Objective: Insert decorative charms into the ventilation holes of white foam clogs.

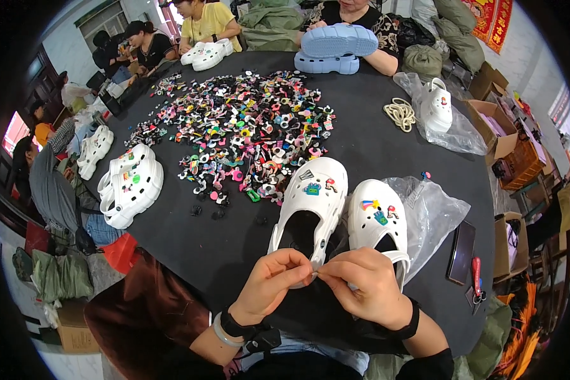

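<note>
We judge the work on our pair of white clogs to be partly done. The left clog [310, 202] already carries three charms on its upper, a dark striped one, a blue-green one and a small red one, and the right clog [377, 218] carries three too, a rainbow-coloured one, a green one and a small red one. Many holes on both uppers are bare, so there seems room for more, and the big heap of coloured charms [247, 133] lies beyond the left clog, well apart from our hands.

Our left hand [272, 282] and right hand [367, 288] meet just in front of the left clog's heel end, fingertips touching. Both are closed to a pinch, thumb against forefinger, and between them is something very small that we cannot make out; it may be a charm or its stud. The left clog's rim sits right above that pinch, nearly touching it, while the right clog's heel strap lies just behind our right hand.

The dark surface [373, 139] bears it all. A clear plastic bag [434, 212] lies under and beside the right clog, on its far side from the left clog.
</note>
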Action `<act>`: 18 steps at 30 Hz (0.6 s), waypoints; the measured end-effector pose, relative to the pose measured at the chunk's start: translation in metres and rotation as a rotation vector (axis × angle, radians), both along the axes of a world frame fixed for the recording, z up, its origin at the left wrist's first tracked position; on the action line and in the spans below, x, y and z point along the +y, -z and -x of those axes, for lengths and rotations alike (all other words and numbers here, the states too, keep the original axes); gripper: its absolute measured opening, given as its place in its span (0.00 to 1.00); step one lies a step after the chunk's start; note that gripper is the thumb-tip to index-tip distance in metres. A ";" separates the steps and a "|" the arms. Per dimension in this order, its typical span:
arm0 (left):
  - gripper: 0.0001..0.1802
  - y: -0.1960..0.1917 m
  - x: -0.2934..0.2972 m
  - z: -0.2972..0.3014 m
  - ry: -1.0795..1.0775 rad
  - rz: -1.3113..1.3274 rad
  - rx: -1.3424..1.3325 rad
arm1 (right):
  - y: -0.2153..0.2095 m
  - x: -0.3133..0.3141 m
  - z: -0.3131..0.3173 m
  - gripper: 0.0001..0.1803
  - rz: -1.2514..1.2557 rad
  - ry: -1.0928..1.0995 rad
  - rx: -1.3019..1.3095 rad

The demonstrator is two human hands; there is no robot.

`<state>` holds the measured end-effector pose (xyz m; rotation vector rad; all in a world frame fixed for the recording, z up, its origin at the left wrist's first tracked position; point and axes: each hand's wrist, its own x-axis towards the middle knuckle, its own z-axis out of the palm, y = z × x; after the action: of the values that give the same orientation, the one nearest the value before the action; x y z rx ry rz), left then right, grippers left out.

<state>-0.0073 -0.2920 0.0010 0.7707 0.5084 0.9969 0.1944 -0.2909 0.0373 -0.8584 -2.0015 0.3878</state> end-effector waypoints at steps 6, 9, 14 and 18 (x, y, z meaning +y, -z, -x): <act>0.07 -0.002 0.000 -0.001 0.034 -0.030 0.112 | 0.001 0.000 -0.002 0.13 -0.020 0.006 -0.046; 0.07 -0.001 0.000 0.000 0.029 -0.023 0.147 | 0.000 0.000 -0.002 0.13 -0.042 -0.004 -0.061; 0.07 0.002 0.002 -0.001 -0.047 -0.015 0.090 | -0.001 -0.001 -0.003 0.10 -0.041 0.023 -0.141; 0.08 0.004 0.004 0.000 -0.138 0.034 -0.070 | -0.020 -0.007 -0.008 0.09 -0.012 0.110 -0.143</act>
<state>-0.0076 -0.2884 -0.0030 0.6750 0.5217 1.1367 0.2021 -0.2979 0.0571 -1.0080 -2.0735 0.2583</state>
